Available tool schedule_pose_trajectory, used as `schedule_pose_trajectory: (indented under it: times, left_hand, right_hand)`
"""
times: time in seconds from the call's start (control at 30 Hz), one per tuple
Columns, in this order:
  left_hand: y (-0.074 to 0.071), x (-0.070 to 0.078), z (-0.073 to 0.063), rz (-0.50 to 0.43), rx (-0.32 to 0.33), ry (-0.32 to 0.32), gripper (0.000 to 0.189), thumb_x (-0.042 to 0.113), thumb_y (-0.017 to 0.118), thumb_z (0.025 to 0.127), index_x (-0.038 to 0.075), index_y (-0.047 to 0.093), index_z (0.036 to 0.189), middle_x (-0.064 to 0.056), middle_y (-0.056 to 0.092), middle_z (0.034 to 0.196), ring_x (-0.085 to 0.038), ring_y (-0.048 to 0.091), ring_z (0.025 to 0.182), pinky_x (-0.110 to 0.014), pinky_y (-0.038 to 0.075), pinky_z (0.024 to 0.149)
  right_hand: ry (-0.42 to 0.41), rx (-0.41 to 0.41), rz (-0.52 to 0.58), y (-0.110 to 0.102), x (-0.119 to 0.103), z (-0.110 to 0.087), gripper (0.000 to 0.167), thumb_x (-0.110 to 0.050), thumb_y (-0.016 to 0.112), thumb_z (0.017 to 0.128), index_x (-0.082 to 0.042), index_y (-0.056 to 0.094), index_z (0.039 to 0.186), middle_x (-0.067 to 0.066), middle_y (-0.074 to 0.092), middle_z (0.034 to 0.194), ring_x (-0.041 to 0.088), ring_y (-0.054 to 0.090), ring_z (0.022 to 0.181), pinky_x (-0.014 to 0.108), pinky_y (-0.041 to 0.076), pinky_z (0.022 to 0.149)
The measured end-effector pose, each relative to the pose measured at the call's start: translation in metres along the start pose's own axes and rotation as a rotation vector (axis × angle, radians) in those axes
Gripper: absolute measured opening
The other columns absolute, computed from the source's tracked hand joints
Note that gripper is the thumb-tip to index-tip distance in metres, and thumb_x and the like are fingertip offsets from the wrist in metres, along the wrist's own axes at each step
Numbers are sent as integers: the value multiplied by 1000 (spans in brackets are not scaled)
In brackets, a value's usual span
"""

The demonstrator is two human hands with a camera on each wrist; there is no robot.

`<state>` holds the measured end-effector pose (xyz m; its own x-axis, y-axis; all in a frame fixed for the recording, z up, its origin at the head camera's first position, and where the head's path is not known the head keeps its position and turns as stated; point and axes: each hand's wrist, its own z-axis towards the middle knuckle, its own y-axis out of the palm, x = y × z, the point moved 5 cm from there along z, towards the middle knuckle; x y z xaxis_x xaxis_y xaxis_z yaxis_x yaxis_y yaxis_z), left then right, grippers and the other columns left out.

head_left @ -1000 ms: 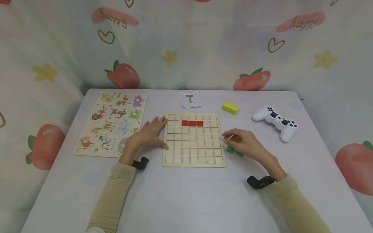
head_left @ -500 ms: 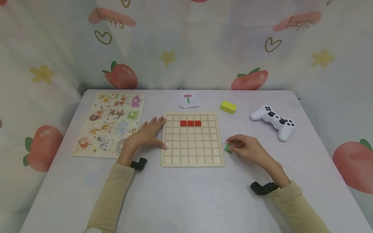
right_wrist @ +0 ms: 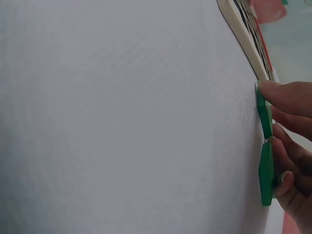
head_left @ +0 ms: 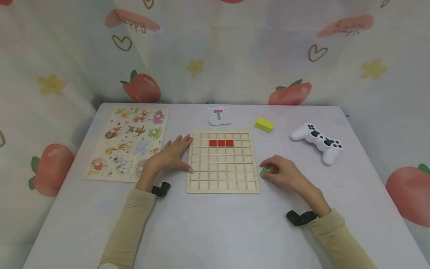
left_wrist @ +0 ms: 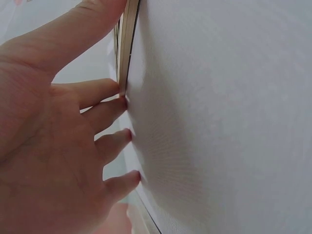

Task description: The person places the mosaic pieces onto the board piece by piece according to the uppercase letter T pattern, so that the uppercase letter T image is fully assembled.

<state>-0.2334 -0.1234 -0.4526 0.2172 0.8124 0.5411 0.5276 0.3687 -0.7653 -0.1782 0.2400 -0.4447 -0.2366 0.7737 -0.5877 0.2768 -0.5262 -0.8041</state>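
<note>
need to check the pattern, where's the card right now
In the head view, the card lies just beyond the board, left of the yellow block.

The left grip [head_left: 170, 154] has fingers spread, the right grip [head_left: 280, 171] pinches.

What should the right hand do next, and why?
Probably lift the pinched green tile with the right hand and set it in the cell below the middle red tile: the card shows a green stem under its red row, while that cell on the board is unfilled.
</note>
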Motion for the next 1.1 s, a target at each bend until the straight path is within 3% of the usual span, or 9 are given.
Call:
schedule_pose_trajectory:
  times: [0.33, 0.57, 0.87, 1.1]
  left_hand:
    - [-2, 3, 0, 10, 8, -6, 120, 43, 88, 78, 9, 15, 166, -8, 6, 175, -33, -4, 161, -54, -5, 131]
    - [0, 0, 1, 10, 3, 2, 120, 44, 88, 78, 10, 14, 166, -8, 5, 175, -33, -4, 161, -54, -5, 131]
    - [0, 0, 2, 7, 7, -2, 120, 42, 89, 78, 9, 14, 166, -8, 5, 175, -33, -4, 161, -55, -5, 131]
    - [-1, 2, 0, 6, 1, -6, 120, 42, 89, 78, 9, 15, 166, -8, 5, 175, -33, -4, 161, -54, -5, 131]
  right_hand:
    - [29, 3, -27, -1, 0, 3, 31, -11, 81, 86, 0, 70, 113, 9, 69, 100, 18, 61, 85, 27, 52, 71]
    - [47, -10, -25, 0, -2, 5, 26, -9, 80, 87, 1, 69, 108, 7, 67, 92, 17, 59, 82, 25, 50, 68]
    - [40, 57, -13, 2, -9, 9, 15, -10, 74, 94, -3, 67, 106, 6, 71, 89, 15, 59, 78, 24, 50, 66]
    - [31, 65, -7, -1, -15, 14, 13, -10, 69, 97, -4, 68, 108, 8, 72, 93, 16, 60, 79, 24, 50, 66]
